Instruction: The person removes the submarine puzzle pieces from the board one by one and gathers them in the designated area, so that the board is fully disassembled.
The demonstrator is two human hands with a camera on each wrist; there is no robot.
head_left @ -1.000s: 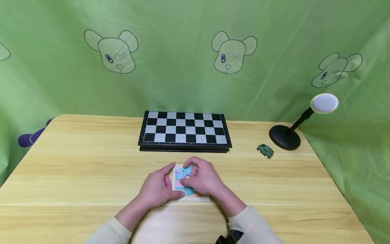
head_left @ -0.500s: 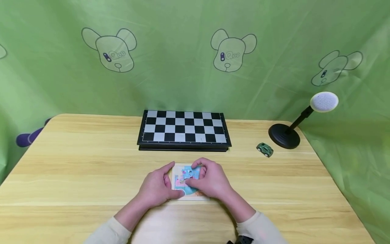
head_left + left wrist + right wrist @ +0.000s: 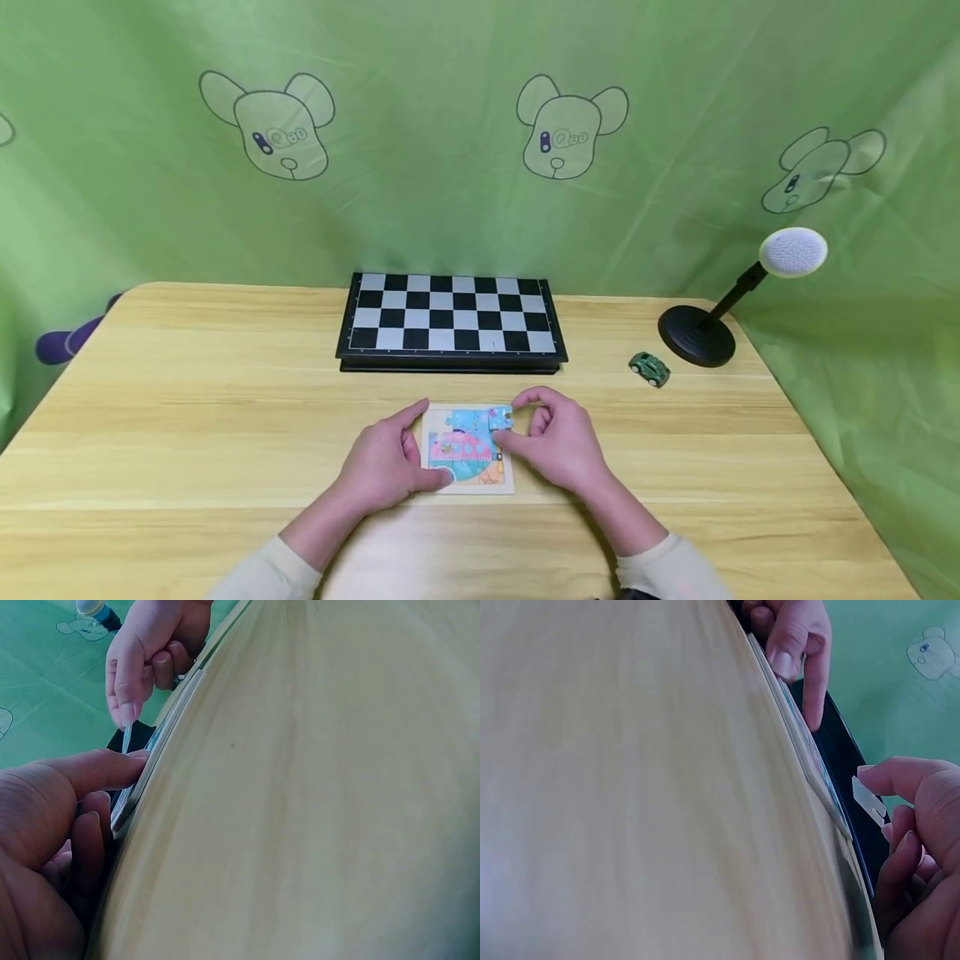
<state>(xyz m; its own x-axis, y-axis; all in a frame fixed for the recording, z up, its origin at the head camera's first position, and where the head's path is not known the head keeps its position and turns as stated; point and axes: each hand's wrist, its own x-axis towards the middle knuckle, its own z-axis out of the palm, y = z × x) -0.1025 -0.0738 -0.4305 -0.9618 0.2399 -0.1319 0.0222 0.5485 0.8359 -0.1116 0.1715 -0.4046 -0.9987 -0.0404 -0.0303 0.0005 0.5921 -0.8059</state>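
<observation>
A small jigsaw puzzle (image 3: 471, 457) with a pale frame and a blue-and-pink picture lies on the table between the hands. The left hand (image 3: 386, 462) holds its left side, with the thumb on the near left part and the index finger along the far left corner. Between thumb and index finger the right hand (image 3: 561, 442) pinches a blue puzzle piece (image 3: 500, 418) above the puzzle's far right area. In the right wrist view this puzzle piece (image 3: 868, 801) is tilted and apart from the board. Pale backing shows at the picture's upper left.
Behind the puzzle lies a black-and-white chessboard box (image 3: 453, 321). A green toy car (image 3: 649, 369) and a microphone-shaped object on a black stand (image 3: 697, 335) are at the back right. Green curtain (image 3: 450, 208) hangs behind the wooden table (image 3: 225, 400).
The right hand has moved to the right with the puzzle piece, uncovering more of the picture. The left hand has stayed at the puzzle's left side.
</observation>
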